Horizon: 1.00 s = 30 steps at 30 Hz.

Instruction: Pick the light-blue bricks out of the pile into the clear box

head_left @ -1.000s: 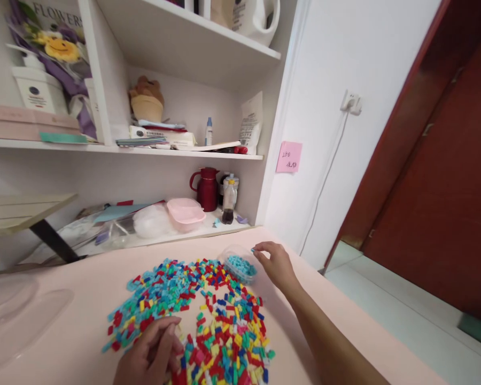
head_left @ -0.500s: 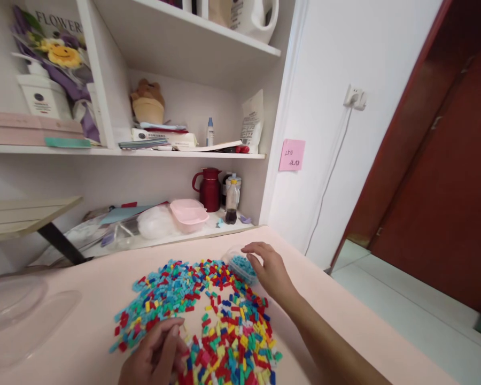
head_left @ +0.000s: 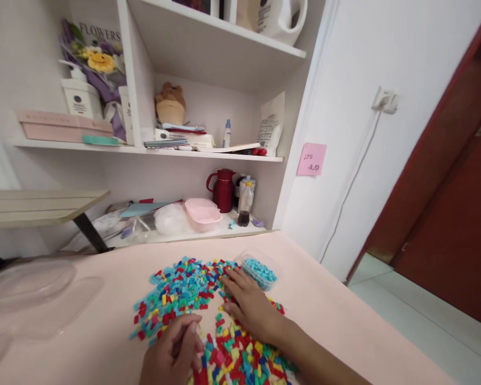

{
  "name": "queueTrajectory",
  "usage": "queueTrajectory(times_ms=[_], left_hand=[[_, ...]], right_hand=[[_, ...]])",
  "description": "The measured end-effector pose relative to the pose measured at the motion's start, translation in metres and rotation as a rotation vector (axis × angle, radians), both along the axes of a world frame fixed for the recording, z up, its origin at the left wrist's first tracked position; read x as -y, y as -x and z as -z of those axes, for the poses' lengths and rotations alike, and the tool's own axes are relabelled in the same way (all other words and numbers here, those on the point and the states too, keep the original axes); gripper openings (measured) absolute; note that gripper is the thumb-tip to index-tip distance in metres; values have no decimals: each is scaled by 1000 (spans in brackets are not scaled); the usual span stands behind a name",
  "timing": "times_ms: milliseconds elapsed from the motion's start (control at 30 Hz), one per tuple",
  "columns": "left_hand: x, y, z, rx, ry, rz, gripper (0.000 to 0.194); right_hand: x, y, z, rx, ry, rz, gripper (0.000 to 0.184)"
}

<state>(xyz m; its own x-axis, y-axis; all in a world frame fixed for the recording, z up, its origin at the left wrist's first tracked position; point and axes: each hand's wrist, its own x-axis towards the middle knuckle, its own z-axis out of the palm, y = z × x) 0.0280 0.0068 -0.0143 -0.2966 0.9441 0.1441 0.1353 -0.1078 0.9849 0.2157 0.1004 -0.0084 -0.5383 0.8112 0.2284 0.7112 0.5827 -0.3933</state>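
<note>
While right hand (head_left: 250,307) lies open over bricks (head_left: 188,283) beside tub (head_left: 264,285), left hand (head_left: 174,350) curls nearer viewer than tub, any grip unclear; knuckle bump might tip tub, spilling blue pieces (head_left: 258,269).

"What lettering faces you?"
"You have FLOWERS on the sheet (head_left: 100,33) behind the yellow flower (head_left: 101,62), and what looks like 250, handwritten above unclear characters, on the pink note (head_left: 311,159)."
"And the white pouch (head_left: 271,123), the pump bottle (head_left: 81,99)?"
"Print too small to read."
</note>
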Motion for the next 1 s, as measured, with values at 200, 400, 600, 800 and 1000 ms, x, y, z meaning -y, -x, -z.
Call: queueTrajectory(times_ms=[200, 400, 600, 800, 1000], left_hand=[[1, -4, -1, -11, -6, -40, 43], [1, -3, 1, -31, -1, -31, 39], [1, -3, 1, -55, -5, -38, 35], [2, -3, 1, -48, -8, -30, 35], [2, -5, 2, -47, -10, -53, 37]], right_hand=[[3, -1, -5, 35, -50, -42, 50], [12, -6, -16, 32, 12, -112, 53], [16, -11, -38, -104, 134, -245, 32], [5, -7, -23, -299, 6, 38, 36], [-4, -3, -5, -202, -48, -9, 31]])
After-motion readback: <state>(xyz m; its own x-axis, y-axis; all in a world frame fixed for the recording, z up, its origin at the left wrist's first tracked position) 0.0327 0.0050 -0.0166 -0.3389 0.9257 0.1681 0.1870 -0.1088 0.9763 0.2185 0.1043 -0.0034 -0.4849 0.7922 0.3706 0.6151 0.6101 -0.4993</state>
